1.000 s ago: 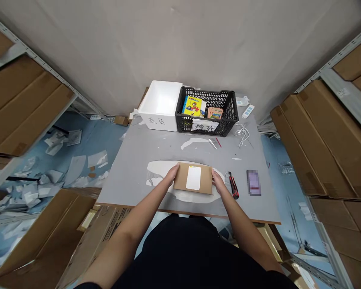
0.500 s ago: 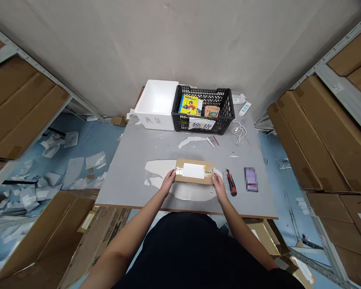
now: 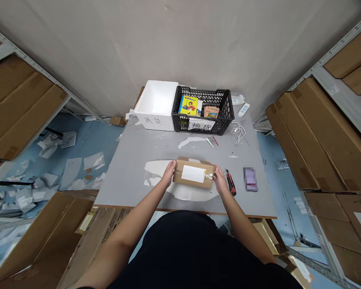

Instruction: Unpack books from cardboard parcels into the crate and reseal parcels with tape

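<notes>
A small brown cardboard box [image 3: 177, 177] with a white label and clear tape is tilted between my two hands, above the near middle of the table. My left hand [image 3: 169, 173] grips its left end. At the opposite end, my right hand [image 3: 220, 180] is closed on the box's right edge. Just right of that hand lies a red and black box cutter [image 3: 231, 183]. A purple, blurred-out flat item [image 3: 250, 179] rests farther right.
On the grey table [image 3: 120, 172], a white bin [image 3: 158, 122] and a black crate [image 3: 219, 127] holding books stand at the back. A white cable [image 3: 238, 130] and power strip [image 3: 243, 109] lie right of them. Shelves with cartons [image 3: 321, 132] flank both sides. Paper scraps [image 3: 72, 172] litter the floor.
Both hands have tipped the box so its label side faces me more and its back side shows. The box has turned slightly, its right end lower. Table items stay put.
</notes>
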Demonstrator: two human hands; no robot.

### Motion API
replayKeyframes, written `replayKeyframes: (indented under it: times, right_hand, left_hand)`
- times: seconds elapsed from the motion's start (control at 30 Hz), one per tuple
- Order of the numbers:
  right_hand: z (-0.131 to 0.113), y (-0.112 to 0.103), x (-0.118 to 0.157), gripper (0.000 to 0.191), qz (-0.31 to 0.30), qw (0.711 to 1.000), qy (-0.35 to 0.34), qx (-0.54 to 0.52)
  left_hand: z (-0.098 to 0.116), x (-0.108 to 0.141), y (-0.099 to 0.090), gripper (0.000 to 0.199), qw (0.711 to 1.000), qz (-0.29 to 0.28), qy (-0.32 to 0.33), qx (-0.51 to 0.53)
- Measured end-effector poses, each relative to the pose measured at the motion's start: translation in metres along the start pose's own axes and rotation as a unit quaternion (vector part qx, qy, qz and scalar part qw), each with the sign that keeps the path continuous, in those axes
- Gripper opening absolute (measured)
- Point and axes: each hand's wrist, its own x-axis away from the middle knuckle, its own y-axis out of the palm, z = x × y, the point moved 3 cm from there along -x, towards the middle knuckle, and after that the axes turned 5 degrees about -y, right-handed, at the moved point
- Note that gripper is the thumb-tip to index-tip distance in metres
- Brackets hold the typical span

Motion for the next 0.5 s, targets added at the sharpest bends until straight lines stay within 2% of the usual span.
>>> replayKeyframes:
  times: [0.1,0.2,0.27,0.33,0.4,0.5]
  right_hand:
    - [0.008,-0.006,0.021,0.052,-0.011,0.999,0.013,-0.032]
    - [0.026,-0.01,0.041,0.05,0.002,0.999,0.038,-0.035]
    - [0.039,-0.009,0.049,0.055,0.013,0.997,0.066,-0.033]
    - [0.047,-0.003,0.05,0.06,0.013,0.995,0.092,-0.026]
    - [0.047,0.006,0.046,0.06,-0.013,0.995,0.096,-0.023]
    - [0.034,0.016,0.032,0.058,-0.036,0.998,0.049,0.006]
  left_hand:
    - [-0.015,0.015,-0.016,0.055,1.0,-0.006,0.012,0.007]
    - [-0.04,0.028,-0.031,0.061,0.999,0.003,-0.031,0.008]
    - [-0.054,0.032,-0.034,0.064,0.998,0.004,-0.063,0.0]
    - [-0.061,0.033,-0.03,0.063,0.997,-0.006,-0.077,-0.013]
    - [-0.059,0.029,-0.021,0.06,0.997,-0.019,-0.075,-0.021]
    - [-0.047,0.019,-0.007,0.059,0.997,-0.032,-0.06,-0.021]
